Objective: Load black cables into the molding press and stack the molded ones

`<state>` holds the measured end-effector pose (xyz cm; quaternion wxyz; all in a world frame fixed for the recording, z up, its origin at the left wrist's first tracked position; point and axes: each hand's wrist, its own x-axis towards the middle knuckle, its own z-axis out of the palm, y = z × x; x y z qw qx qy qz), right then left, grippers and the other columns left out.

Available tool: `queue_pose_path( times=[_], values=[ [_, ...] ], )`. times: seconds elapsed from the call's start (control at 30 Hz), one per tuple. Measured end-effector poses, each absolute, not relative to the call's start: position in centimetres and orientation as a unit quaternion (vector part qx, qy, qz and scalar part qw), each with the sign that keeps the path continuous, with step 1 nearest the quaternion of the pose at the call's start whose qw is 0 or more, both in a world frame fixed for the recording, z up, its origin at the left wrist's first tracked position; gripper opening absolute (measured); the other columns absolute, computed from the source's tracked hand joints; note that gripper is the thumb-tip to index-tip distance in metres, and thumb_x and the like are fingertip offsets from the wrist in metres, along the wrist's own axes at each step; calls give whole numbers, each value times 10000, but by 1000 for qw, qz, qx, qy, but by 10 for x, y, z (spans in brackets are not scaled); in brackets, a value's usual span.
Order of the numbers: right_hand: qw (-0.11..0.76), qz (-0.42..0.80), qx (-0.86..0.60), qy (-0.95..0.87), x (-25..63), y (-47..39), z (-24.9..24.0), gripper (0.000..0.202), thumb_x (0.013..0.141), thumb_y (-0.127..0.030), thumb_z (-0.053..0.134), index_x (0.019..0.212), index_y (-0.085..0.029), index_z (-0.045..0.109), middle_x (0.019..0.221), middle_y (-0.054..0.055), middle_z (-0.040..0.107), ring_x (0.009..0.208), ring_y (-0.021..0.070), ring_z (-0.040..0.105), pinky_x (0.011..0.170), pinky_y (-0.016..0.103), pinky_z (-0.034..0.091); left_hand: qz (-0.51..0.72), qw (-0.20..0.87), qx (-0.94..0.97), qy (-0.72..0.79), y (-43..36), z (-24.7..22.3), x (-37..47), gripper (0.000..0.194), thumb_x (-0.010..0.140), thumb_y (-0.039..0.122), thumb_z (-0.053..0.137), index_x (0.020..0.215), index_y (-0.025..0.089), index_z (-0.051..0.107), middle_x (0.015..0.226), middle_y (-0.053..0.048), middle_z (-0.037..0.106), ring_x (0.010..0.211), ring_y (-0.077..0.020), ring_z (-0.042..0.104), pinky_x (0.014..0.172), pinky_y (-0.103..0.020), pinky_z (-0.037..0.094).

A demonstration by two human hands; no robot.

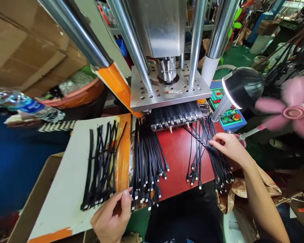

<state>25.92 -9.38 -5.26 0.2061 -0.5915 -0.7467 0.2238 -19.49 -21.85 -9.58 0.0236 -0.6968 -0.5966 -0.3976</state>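
Observation:
My left hand (114, 213) is closed in a pinch at the near end of a bunch of black USB cables (148, 158); what is between its fingertips, if anything, I cannot make out. My right hand (228, 145) is closed at the fingertips on a black cable (196, 137) that slants up left toward the press. Beneath that hand a second bunch of cables (219, 168) hangs over the red table edge, plugs toward me. Under the press plate, a black fixture (177, 118) carries a row of metal-tipped connectors.
A steel press plate (167, 91) on columns stands over the red table (174, 155). More cables (101, 165) lie on a white board (66, 175) at left. At right are a lamp (243, 86), a blue control box (229, 114) and a pink fan (294, 111).

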Motion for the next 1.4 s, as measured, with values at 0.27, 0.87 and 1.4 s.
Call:
queue_pose_path(
  times=[0.27, 0.87, 1.4],
  values=[
    [78, 191, -646, -734, 238, -127, -49, 208, 1024, -307, 589, 833, -227, 584, 872, 31, 698, 799, 203, 642, 702, 308, 381, -379, 37, -698, -607, -218, -92, -191, 190, 1008, 266, 670, 912, 156, 793, 743, -16, 817, 560, -142, 738, 631, -232, 570],
    [171, 198, -768, -585, 177, -150, -55, 272, 980, -281, 544, 718, -226, 593, 685, 50, 709, 657, 210, 679, 632, 296, 382, -394, 32, -710, -583, -219, -96, -192, 171, 1007, 241, 660, 921, 158, 782, 824, -48, 841, 652, -172, 796, 681, -236, 602],
    [183, 225, -784, -549, 169, -121, -61, 247, 982, -257, 537, 746, -215, 596, 695, 48, 700, 699, 217, 683, 653, 305, 365, -358, 99, -730, -574, -213, -99, -205, 121, 1003, 250, 693, 954, 174, 773, 799, -18, 845, 564, -183, 777, 570, -256, 600]
  ],
)
